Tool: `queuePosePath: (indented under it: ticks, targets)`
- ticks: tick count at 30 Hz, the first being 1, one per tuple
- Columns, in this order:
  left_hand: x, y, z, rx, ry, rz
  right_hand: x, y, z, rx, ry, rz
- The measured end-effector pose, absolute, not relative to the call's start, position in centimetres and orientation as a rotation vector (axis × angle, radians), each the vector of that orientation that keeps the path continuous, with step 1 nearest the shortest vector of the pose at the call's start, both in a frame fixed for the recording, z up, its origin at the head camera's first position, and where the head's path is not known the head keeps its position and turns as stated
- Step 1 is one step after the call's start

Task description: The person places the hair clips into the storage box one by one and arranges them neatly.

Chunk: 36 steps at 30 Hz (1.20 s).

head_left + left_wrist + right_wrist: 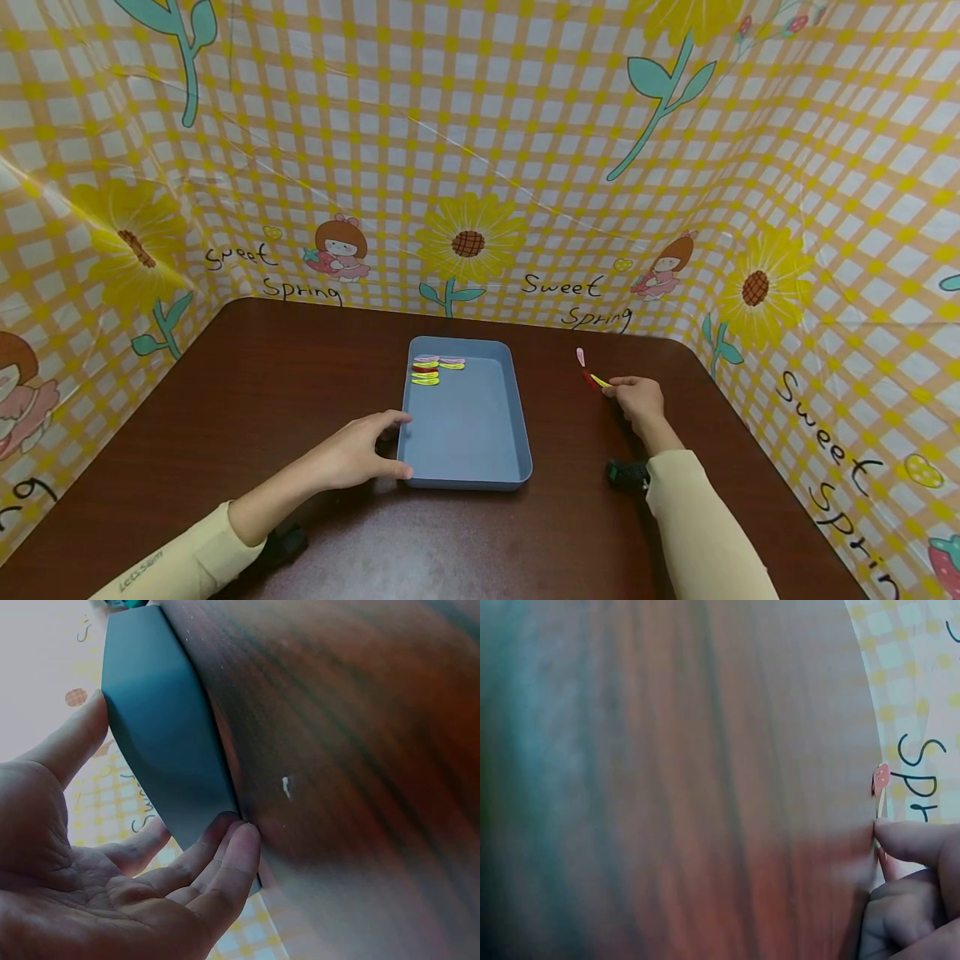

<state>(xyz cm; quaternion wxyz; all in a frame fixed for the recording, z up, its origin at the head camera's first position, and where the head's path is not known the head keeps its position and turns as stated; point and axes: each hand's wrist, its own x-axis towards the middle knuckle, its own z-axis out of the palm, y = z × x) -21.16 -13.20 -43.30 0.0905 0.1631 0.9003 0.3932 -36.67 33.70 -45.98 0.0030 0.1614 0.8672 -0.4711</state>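
At the left wall of a blue-grey tray [468,442] is my left hand [360,450]. It holds that wall, thumb and index tips over the rim and the other fingers bent against the outside [172,750]. Inside the tray's far left part lie several snap hair clips: yellow clips [425,382], a red clip [423,369] and pink clips [452,361], in two columns. Right of the tray, my right hand [636,402] pinches a yellow hair clip [600,381] between thumb and index finger. Beside its tip lies another red clip [588,379], with a pink clip [580,357] just beyond.
The dark brown wooden table [315,358] is enclosed at the back and sides by a yellow checked cloth [480,150] with sunflowers. Dark wrist devices show under both forearms, such as the black device [626,474] on the right. A small white mark [286,787] is on the wood.
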Motion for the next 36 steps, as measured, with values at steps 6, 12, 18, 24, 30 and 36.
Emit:
queuePosePath:
  ticks: [6, 12, 18, 24, 30, 36]
  targets:
    - [-21.15, -13.24, -43.28, 0.481, 2.666, 1.169, -36.6, 33.98, -46.2, 0.499, 2.708, -1.488]
    - [-21.16, -13.34, -43.33, 0.483, 2.673, 1.166, -36.68, 33.89, -46.27, 0.489, 2.722, -1.48]
    - [-21.18, -13.36, -43.38, 0.493, 2.673, 1.17, -36.37, 33.58, -46.06, 0.497, 2.756, -1.448]
    - [-21.12, -13.3, -43.27, 0.491, 2.671, 1.17, -36.16, 33.46, -46.03, 0.486, 2.781, -1.438]
    - [-21.07, -13.22, -43.2, 0.49, 2.673, 1.17, -36.32, 33.55, -46.09, 0.515, 2.783, -1.427]
    - [-21.03, -13.27, -43.24, 0.486, 2.668, 1.177, -36.31, 33.5, -45.94, 0.52, 2.761, -1.443]
